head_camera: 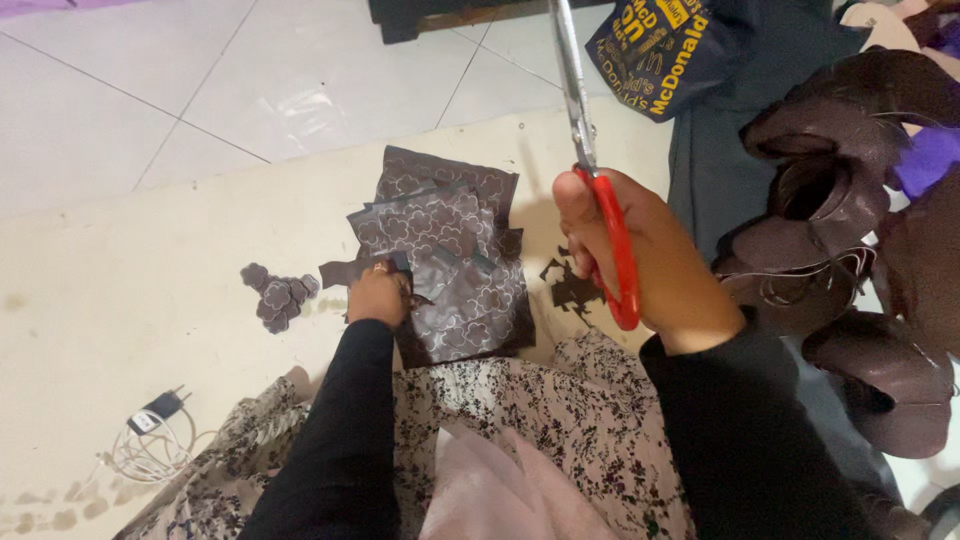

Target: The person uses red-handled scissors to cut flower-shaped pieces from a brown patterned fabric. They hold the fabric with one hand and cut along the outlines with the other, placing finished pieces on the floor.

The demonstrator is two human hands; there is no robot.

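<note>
My right hand [650,255] grips red-handled scissors [585,130], their metal blades closed and pointing up and away. My left hand [378,292] pinches a strip of dark brown sheet [350,270] at the left edge of a stack of dark sheets [455,250] marked with cloud-shaped outlines. A small heap of cut-out cloud shapes [278,296] lies just left of that hand. Dark offcuts [572,290] lie between the stack and my right hand. Both arms wear black sleeves.
Curled dark brown sheet rolls [850,230] pile up on the right. A dark blue bag [665,45] lies at the top. A charger with coiled white cable [150,435] sits lower left. A floral skirt [560,420] covers my lap on a cream mat [130,290].
</note>
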